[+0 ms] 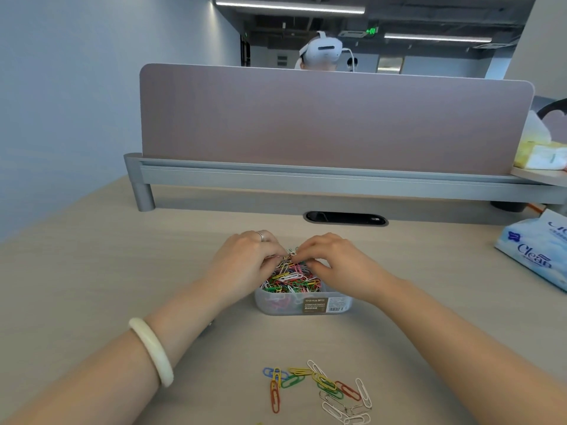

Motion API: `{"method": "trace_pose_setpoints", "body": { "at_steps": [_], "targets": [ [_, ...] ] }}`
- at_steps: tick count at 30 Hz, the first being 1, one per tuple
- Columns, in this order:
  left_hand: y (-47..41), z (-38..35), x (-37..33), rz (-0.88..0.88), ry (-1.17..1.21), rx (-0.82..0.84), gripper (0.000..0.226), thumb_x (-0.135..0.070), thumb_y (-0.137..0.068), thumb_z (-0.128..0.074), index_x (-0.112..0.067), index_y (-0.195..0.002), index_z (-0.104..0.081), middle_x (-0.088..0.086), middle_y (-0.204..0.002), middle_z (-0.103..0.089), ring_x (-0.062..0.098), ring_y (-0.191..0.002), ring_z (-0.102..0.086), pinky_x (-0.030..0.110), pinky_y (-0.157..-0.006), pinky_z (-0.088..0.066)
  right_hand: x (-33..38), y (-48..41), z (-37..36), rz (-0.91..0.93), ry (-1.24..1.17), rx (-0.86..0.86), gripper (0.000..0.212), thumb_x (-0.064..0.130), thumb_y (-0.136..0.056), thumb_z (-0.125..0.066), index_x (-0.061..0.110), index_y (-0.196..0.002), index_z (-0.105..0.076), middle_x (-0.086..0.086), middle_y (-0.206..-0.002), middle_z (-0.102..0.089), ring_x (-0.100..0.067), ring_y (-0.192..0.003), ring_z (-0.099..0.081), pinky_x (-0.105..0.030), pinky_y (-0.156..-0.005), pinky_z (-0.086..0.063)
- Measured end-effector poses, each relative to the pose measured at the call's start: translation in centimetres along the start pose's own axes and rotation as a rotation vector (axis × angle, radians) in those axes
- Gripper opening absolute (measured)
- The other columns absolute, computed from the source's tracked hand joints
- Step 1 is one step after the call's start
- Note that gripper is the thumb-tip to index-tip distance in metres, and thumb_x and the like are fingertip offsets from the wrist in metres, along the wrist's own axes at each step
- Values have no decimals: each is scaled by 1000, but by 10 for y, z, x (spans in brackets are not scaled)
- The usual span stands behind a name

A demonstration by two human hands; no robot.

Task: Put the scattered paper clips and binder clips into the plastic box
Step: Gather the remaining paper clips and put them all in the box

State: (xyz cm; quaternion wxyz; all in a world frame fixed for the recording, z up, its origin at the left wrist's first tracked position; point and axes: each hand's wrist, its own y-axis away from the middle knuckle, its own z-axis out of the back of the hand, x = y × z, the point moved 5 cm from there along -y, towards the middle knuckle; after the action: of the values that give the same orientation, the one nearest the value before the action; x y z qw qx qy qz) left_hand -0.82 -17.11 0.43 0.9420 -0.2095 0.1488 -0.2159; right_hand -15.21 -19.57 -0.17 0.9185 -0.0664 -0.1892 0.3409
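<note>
Your left hand (245, 262) and right hand (331, 262) meet over the far end of the plastic box (302, 305), fingers curled in and pinched narrow on a small bunch of paper clips (290, 254) held between them just above the heap. Whether each hand grips the same clips cannot be told; the fingertips are blurred together there. The box stands near the middle of the desk (92, 271), a clear tub with a brown label on its near wall, piled past the rim with coloured paper clips (291, 280).

A loose group of clips (319, 388) lies close to the near edge of the desk, apart from the box: blue, yellow, green, red, orange and white ones, some overlapping. No binder clips can be made out among them.

You wear a pale bangle (152, 351) on the left wrist and a ring (260, 235) on the left hand.

The desk is light wood grain. Along its far edge runs a grey rail carrying a mauve partition screen (334, 121), with a dark oval cable slot (345, 218) in the desk just before it. A blue tissue pack (535, 250) lies at the right edge. Beyond the screen, a person wearing a white headset (322, 50) shows over the top. The wall at left is pale blue, and strip lights (290, 6) hang from a dark open ceiling.
</note>
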Motion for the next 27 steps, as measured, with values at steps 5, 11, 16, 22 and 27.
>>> {"method": "trace_pose_setpoints", "body": {
  "at_steps": [5,11,16,22,27],
  "targets": [
    [11,-4,-8,-95,-68,136,37,-37,-81,-42,-24,-102,-69,-3,-105,-71,23,-95,-62,34,-85,-48,3,10,-1,9,4,-4,28,16,-89,-51,27,-110,-66,7,-115,-64,-19,-110,-50,-41,-99,-38],
    [16,-2,-2,-7,-67,161,44,-38,-81,-35,-19,-98,-71,-4,-112,-67,21,-102,-59,30,-84,-46,10,20,5,20,-10,-29,30,14,-89,-51,25,-113,-64,5,-117,-64,-18,-111,-50,-36,-99,-38],
    [24,-3,-1,9,-62,227,33,-35,-90,-43,-19,-103,-69,-6,-128,-59,14,-116,-54,26,-87,-43,20,29,1,50,23,30,30,11,-88,-50,21,-112,-66,5,-122,-63,-18,-115,-50,-34,-102,-37],
    [42,14,-12,-29,14,130,62,-51,-80,-21,-23,-121,-58,-2,-137,-51,13,-126,-47,24,-100,-39,26,45,15,14,-101,-106,29,7,-89,-50,16,-111,-66,-1,-116,-65,-14,-107,-55,4,-86,-26],
    [80,26,-23,-61,235,263,63,-70,-62,-53,-31,-110,-64,-23,-98,-56,-3,-87,-51,11,-80,-39,33,94,10,1,-148,-28,25,28,-80,-67,23,-105,-66,6,-88,-58,0,-74,-52,-4,-71,-36]
  ]
}}
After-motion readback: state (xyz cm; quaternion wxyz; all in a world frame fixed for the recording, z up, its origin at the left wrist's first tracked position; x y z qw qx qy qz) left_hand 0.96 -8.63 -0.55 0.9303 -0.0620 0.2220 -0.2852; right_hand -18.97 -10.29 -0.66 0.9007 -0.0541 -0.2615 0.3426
